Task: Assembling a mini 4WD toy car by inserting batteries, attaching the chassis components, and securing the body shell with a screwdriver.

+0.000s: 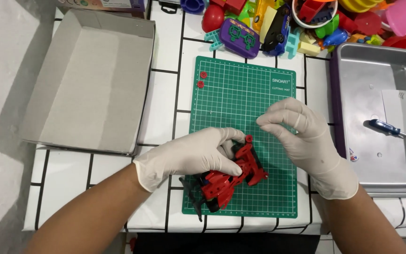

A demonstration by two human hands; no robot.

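Note:
A red and black toy car chassis (231, 181) lies on a green cutting mat (231, 101) near its front edge. My left hand (191, 155), in a white glove, is clamped over the car's upper left side. My right hand (297, 134), also gloved, hovers just right of the car with thumb and forefinger pinched together; whether something tiny sits between them I cannot tell. Two small red round parts (202, 79) rest at the mat's far left corner.
An open grey cardboard box lid (90, 80) lies to the left. A metal tray (358, 80) on the right holds a blue-handled screwdriver (387, 128) and a white paper. A heap of colourful plastic toys (278, 23) fills the far edge.

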